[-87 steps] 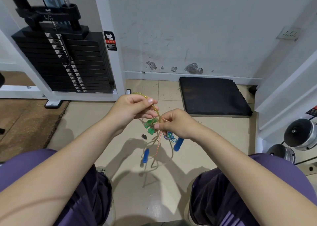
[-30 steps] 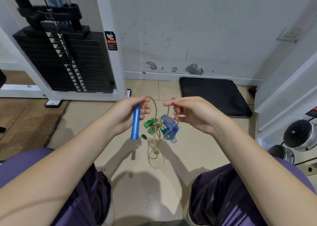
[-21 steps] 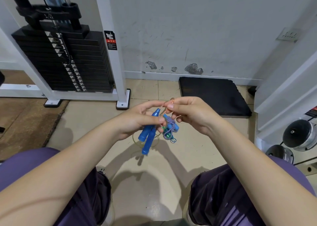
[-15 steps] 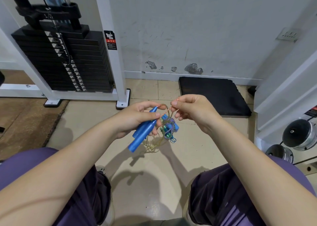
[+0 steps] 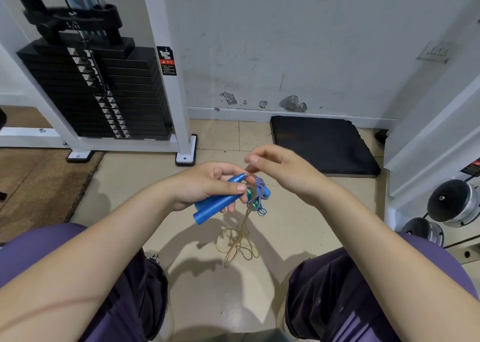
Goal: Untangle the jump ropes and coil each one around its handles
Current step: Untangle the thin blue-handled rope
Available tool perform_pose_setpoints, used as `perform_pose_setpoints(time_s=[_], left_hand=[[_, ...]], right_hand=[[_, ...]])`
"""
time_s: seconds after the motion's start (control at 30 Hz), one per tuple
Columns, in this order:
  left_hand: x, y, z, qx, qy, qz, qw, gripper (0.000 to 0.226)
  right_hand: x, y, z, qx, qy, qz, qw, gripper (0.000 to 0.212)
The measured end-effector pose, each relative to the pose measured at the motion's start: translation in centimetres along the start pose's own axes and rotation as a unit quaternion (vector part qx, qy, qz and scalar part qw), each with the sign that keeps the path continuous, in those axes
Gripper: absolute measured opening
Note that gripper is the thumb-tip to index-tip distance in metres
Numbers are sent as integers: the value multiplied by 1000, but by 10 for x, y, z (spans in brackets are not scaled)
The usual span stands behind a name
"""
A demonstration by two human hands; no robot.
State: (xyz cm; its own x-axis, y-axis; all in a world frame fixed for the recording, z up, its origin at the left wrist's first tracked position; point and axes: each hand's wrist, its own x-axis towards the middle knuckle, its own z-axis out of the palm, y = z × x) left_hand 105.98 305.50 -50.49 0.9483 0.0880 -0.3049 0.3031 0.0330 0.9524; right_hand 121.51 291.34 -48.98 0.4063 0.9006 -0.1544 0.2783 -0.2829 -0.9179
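My left hand (image 5: 207, 183) grips two blue handles (image 5: 215, 204) side by side, their butt ends pointing down-left. A yellowish cord (image 5: 240, 240) runs from the handles' tips and hangs in loose loops above the floor between my knees. Just right of the handles sits a bundle (image 5: 258, 193) of blue-and-white rope wound on blue and green handles; which hand bears it is hidden. My right hand (image 5: 280, 170) hovers above the bundle, thumb and forefinger pinched together at the cord's top end, blurred by motion.
A black weight stack (image 5: 104, 92) in a white frame stands at the left. A black foam mat (image 5: 322, 144) lies by the wall. Dumbbells (image 5: 452, 204) rest on a rack at the right. My knees flank a strip of tiled floor (image 5: 215, 289).
My left hand gathered both blue handles and tilted them down-left. The yellowish cord dropped lower into hanging loops. My right hand rose a little above the bundle.
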Motion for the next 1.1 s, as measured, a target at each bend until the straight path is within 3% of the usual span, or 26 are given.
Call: perform_pose_setpoints(time_s=[0.07, 0.17, 0.3, 0.43, 0.53, 0.6, 0.73, 0.87, 0.93, 1.0, 1.1], left_hand=[[0, 0, -1, 14, 3, 1, 1000, 27], [0, 1, -1, 10, 26, -5, 1000, 28], [0, 1, -3, 3, 6, -30, 1000, 38], [0, 0, 4, 36, -63, -52, 996, 37], [2, -4, 14, 43, -61, -54, 996, 33], [4, -6, 19, 59, -14, -49, 997, 34], [10, -11, 16, 124, 101, -9, 987, 58], [5, -4, 16, 130, 64, -2, 989, 15], [3, 0, 16, 79, 70, -4, 994, 19], [4, 5, 11, 10, 144, 20, 989, 29], [7, 8, -13, -175, 304, 86, 933, 29]], right_hand=[[-3, -3, 3, -10, -71, 14, 997, 30], [-6, -3, 1, -57, -106, 48, 992, 30], [-7, -6, 1, -50, -81, 25, 995, 29], [-6, -9, 4, 6, -61, -2, 998, 28], [-6, -9, 10, 34, -47, -16, 998, 25], [-6, -10, 13, 57, -38, -22, 997, 24], [-5, -10, 11, 75, -44, -22, 996, 24], [-3, -7, 9, 89, -57, -16, 994, 19], [-1, -6, 6, 92, -57, -10, 994, 21], [1, -3, -1, 58, -59, 2, 997, 20], [4, 8, -12, -65, -67, 41, 995, 15]])
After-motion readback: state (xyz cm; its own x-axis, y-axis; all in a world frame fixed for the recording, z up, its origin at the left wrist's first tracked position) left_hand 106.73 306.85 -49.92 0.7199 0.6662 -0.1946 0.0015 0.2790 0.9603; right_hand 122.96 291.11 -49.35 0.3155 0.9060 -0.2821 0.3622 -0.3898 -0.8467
